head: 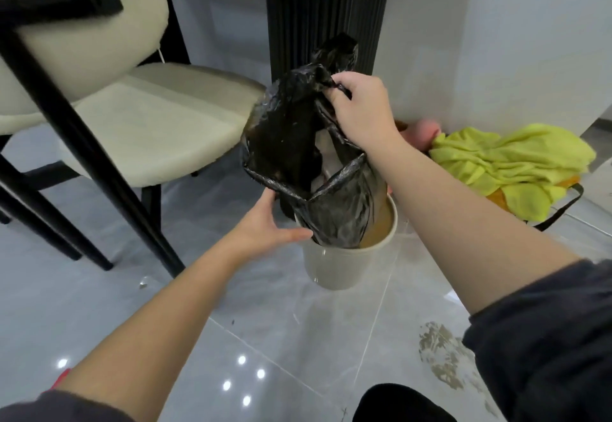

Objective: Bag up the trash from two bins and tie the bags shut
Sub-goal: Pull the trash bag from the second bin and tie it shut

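A black trash bag (291, 136) is lifted partly out of a small cream bin (341, 266) on the grey tiled floor. My right hand (359, 107) pinches the bag's gathered upper edge and holds it up. The bag's mouth gapes open and pale trash shows inside. My left hand (268, 226) is at the bag's lower left side by the bin's rim, fingers spread against the plastic. The bag's bottom still sits inside the bin, whose inner wall looks brown.
A cream chair with black legs (159, 123) stands close on the left. A dark ribbed column (324, 14) rises behind the bin. A yellow-green cloth (506, 160) lies over an orange bag by the white wall on the right. A dirty patch (440, 355) marks the floor.
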Demonstrator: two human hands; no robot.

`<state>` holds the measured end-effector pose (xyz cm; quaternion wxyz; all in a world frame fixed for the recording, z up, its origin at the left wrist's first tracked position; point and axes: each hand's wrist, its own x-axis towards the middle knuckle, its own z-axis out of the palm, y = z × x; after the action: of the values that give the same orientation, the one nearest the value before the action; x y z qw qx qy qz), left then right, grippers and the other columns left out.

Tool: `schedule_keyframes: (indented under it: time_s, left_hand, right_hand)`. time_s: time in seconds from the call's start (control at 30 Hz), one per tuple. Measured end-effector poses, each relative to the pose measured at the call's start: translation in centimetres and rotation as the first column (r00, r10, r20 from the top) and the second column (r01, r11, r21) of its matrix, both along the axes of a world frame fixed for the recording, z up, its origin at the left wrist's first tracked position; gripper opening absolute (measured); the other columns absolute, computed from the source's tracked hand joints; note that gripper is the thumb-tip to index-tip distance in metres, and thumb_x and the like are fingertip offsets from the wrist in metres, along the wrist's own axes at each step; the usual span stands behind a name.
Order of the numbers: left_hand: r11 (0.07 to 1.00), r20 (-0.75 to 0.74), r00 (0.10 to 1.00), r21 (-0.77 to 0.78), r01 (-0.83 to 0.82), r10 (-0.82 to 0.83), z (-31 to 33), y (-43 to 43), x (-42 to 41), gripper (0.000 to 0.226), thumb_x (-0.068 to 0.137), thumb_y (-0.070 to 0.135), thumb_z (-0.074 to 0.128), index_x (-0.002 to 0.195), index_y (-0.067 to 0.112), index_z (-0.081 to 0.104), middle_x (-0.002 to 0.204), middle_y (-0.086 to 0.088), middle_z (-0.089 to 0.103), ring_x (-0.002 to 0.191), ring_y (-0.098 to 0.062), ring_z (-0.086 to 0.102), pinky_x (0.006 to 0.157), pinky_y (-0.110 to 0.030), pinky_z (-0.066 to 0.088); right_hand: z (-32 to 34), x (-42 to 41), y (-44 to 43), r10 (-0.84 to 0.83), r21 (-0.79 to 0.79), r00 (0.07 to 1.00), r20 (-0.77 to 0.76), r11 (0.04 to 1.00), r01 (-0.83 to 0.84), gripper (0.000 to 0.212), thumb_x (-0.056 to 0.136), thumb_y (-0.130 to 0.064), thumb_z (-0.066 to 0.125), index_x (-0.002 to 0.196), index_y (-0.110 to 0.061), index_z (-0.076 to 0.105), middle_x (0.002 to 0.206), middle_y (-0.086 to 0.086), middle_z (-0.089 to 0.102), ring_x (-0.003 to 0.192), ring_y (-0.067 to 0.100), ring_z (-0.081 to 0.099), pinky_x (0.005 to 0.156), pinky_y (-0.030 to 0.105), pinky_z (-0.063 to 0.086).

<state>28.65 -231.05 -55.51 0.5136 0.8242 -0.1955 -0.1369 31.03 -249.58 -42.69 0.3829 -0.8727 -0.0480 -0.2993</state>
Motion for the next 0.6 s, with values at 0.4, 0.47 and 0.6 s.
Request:
schedule_keyframes:
  time_s: [0.4, 0.47, 0.6]
  left_hand:
    - [0.984, 0.045, 0.992, -0.142, -0.111, 0.119, 3.8, 3.3, -3.4, 0.058, 0.069, 0.020, 0.082, 0.122, 0.025, 0.057, 0.119, 0.017, 0.061, 0.106, 0.011, 0.057, 0.096, -0.019, 0.048]
    - [0.962, 0.033, 0.990, -0.242, -0.128, 0.140, 4.0, 3.6, -3.6, 0.049, 0.077, 0.007, 0.073, 0.119, 0.024, 0.054, 0.112, 0.020, 0.059, 0.092, 0.022, 0.057, 0.081, -0.006, 0.049]
    - [0.975, 0.177, 0.972, -0.184, -0.123, 0.156, 4.3, 4.6, -3.0, 0.043, 0.091, 0.007, 0.057, 0.117, 0.040, 0.049, 0.117, 0.029, 0.050, 0.104, 0.026, 0.046, 0.087, 0.000, 0.039]
  right_hand:
    - [0.1, -1.4, 6.1, 0.122, 0.062, 0.992, -0.007, 0.991, -0.122, 0.017, 0.089, -0.016, 0.060, 0.096, -0.011, 0.075, 0.085, -0.010, 0.065, 0.083, 0.004, 0.057, 0.069, 0.012, 0.039]
    - [0.3, -1.3, 7.4, 0.153, 0.083, 0.988, 0.000, 0.985, -0.153, 0.017, 0.090, -0.016, 0.060, 0.095, -0.011, 0.075, 0.083, -0.012, 0.064, 0.080, 0.003, 0.057, 0.065, 0.000, 0.036]
    - [1.0, -1.1, 9.1, 0.204, 0.131, 0.978, 0.045, 0.969, -0.209, 0.015, 0.088, -0.014, 0.061, 0.091, -0.010, 0.075, 0.078, -0.014, 0.063, 0.073, -0.002, 0.055, 0.066, 0.001, 0.036]
